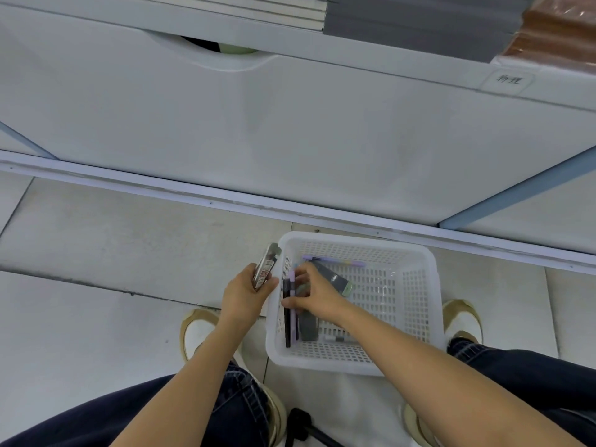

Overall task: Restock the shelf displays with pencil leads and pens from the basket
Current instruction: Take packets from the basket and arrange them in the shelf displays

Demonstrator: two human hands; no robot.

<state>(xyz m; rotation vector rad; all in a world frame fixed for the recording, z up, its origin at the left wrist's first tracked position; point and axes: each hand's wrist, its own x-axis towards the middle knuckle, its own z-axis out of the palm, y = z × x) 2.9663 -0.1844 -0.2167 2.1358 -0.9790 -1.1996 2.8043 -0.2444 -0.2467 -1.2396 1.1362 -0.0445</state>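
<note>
Grips with the left hand [248,293] a flat packet [266,269], clear-fronted with a red printed label, fingers curled tight round its near end; holds it tilted, just outside the left rim of the basket [354,240]. Reaches with the right hand [314,293] into the basket's left side, fingers [301,274] bent narrow and pointing down, thumb pinching a black pen [286,327] and a lilac pen [293,324] that lie side by side along the left wall. Partly covers with that palm a grey pack [308,325]; just right of the knuckles, another grey pack with a pale green end [337,281]. Farther in, near the far wall, a second lilac pen lying crosswise [335,262]. White perforated plastic throughout, square with rounded corners, set on pale floor tiles [96,240] between two white-and-tan shoes [196,330]. Beyond, the smooth white shelf base [290,124], with stacked grey notebooks [419,21] above.
</note>
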